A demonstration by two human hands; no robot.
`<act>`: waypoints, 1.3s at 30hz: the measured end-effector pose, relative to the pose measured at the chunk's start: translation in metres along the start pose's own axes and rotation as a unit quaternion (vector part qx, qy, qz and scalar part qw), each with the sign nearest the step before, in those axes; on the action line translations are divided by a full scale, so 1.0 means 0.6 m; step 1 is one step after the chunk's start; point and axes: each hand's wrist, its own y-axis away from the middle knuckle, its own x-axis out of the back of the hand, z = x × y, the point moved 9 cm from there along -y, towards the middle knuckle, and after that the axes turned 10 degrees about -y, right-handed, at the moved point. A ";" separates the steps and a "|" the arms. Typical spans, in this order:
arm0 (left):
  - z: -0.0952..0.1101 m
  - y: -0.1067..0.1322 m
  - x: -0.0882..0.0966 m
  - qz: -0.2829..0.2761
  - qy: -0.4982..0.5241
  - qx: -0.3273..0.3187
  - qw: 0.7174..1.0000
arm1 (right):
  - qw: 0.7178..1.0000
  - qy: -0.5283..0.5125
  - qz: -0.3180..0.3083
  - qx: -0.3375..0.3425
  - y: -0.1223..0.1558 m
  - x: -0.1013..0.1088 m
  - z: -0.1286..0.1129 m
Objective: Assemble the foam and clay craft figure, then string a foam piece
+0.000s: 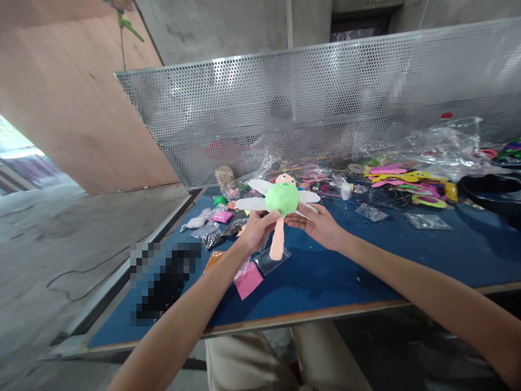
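Note:
Both hands hold up a clay dragonfly (282,197) above the table. It has a round green body, white wings spread to both sides, a peach head with dark eyes and a long peach tail pointing toward me. My left hand (260,228) is closed on the lower left of the body, its thumb by the base of the tail. On the other side, my right hand (315,222) pinches the lower right edge near a wing; some of its fingers are hidden beneath. Under the tail lie a clear plastic bag (272,262) and a pink packet (249,279).
Small packets of coloured clay, one of them pink (222,216), lie on the blue table (345,277) at left. Foam cutouts (407,176) and plastic wrap are heaped at back right. A perforated metal panel (244,108) stands along the far edge. A black object (492,193) sits at right.

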 end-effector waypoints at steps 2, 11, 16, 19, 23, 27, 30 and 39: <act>0.002 0.001 0.000 0.012 -0.003 -0.001 1.000 | 1.000 0.008 0.003 0.002 -0.001 0.001 0.000; 0.004 -0.004 0.003 0.045 -0.030 -0.023 0.998 | 0.999 0.029 0.007 0.019 -0.003 0.003 -0.006; 0.000 -0.010 0.007 0.037 -0.068 -0.017 0.997 | 0.998 0.028 0.038 0.030 -0.005 0.014 -0.011; -0.001 -0.010 0.010 0.054 -0.072 -0.010 0.996 | 0.998 0.030 0.036 0.028 -0.006 0.015 -0.009; 0.009 -0.007 0.006 0.067 -0.066 -0.026 0.995 | 0.999 0.026 0.030 0.021 -0.007 0.015 -0.003; 0.011 -0.006 0.002 0.059 -0.056 -0.027 0.996 | 0.999 0.019 0.031 0.017 -0.007 0.016 -0.001; 0.004 -0.007 0.003 0.049 -0.038 -0.010 0.998 | 0.999 0.017 0.037 0.019 -0.008 0.016 -0.005; 0.004 -0.003 0.011 0.116 -0.087 -0.023 0.989 | 0.997 0.012 0.063 0.037 -0.007 0.018 -0.008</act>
